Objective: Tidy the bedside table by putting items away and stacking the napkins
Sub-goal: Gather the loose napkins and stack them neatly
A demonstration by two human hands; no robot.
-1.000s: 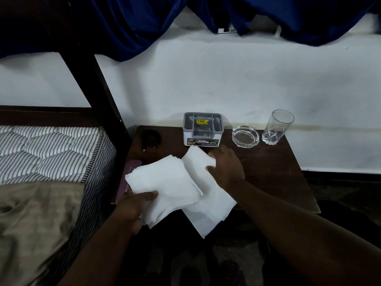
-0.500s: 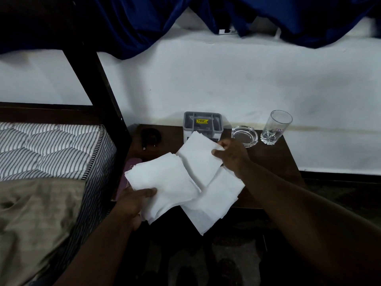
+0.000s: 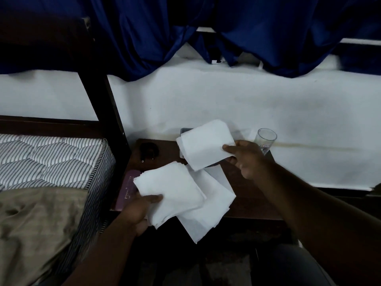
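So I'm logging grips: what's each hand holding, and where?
Left hand pinches the napkin stack at its near-left corner; right hand holds one lifted napkin by its right edge.

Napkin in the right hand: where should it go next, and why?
Probably onto the stack the left hand holds. The right hand has one napkin pinched and raised above the table, apart from the stack, and more loose napkins remain underneath.

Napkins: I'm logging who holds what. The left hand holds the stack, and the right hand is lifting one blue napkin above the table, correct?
Not quite: the napkin in the right hand is white, as the head view shows. The left hand does hold the stack.
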